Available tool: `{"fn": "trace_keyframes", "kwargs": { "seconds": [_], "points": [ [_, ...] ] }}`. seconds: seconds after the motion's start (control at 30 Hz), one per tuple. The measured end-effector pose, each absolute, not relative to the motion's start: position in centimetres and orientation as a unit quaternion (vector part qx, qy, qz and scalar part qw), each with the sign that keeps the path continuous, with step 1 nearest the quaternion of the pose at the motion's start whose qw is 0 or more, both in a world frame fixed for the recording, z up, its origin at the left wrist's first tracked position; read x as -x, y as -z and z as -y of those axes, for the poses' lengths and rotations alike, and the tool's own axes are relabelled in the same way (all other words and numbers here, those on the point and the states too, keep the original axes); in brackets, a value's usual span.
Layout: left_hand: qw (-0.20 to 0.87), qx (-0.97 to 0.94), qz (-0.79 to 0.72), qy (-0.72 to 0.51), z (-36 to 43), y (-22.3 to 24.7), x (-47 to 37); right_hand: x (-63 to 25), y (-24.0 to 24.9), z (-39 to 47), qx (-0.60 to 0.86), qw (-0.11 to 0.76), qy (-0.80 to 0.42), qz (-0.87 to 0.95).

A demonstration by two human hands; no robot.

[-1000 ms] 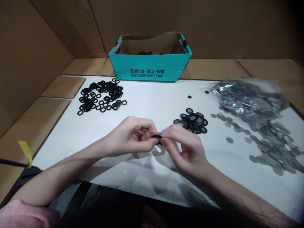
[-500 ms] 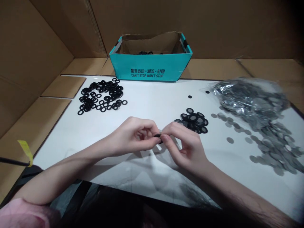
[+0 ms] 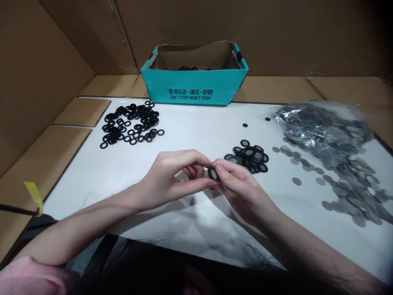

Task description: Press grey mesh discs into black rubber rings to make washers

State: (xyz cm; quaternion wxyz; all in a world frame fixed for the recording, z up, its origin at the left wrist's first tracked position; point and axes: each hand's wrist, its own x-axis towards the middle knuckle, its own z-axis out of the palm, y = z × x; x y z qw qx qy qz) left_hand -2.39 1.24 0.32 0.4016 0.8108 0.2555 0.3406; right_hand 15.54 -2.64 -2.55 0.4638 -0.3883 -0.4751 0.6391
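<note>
Between my two hands, above the white tabletop, a black ring (image 3: 213, 173) with a grey centre is held tilted, its face showing. My right hand (image 3: 239, 184) pinches its right side between thumb and fingers. The thumb and forefinger of my left hand (image 3: 176, 174) close on its left edge. Just beyond my right hand lies a pile of black rings with grey centres (image 3: 250, 155). Open black rings (image 3: 133, 141) are heaped at the back left. Loose grey discs (image 3: 356, 190) spread over the right side.
A teal box (image 3: 193, 84) with black rings inside stands at the back middle. A clear plastic bag (image 3: 322, 127) of grey discs lies at the back right. Two small dark discs (image 3: 245, 125) sit near the middle. Cardboard walls (image 3: 260, 37) surround the table.
The black ring has turned from edge-on to showing its face. My right hand has rolled over, its fingers now behind the ring, and my left hand has opened slightly around its edge.
</note>
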Motion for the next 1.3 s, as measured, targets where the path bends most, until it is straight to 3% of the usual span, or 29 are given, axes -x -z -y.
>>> {"fn": "trace_keyframes", "kwargs": {
  "seconds": [0.4,0.6,0.9,1.0,1.1,1.3],
  "points": [
    [0.371,-0.810,-0.246,-0.382,-1.6,0.0,2.4,-16.2,2.3,2.4,0.399,0.449,-0.630,0.492],
    [0.359,-0.818,-0.236,-0.384,-1.6,-0.1,2.3,-15.9,1.7,2.5,0.382,0.417,-0.717,0.407],
    [0.480,-0.754,-0.275,-0.355,-1.3,-0.1,2.3,-15.1,1.4,2.8,0.349,0.419,-0.772,0.326],
    [0.424,-0.798,-0.247,-0.350,-1.9,-0.2,2.6,-15.2,1.5,2.8,0.352,0.412,-0.766,0.347],
    [0.332,-0.844,-0.226,-0.356,-2.4,-0.4,3.0,-15.7,1.7,2.9,0.387,0.405,-0.692,0.455],
    [0.358,-0.835,-0.246,-0.339,-2.2,-0.6,3.0,-16.5,1.1,3.0,0.431,0.427,-0.279,0.744]
  ]
}}
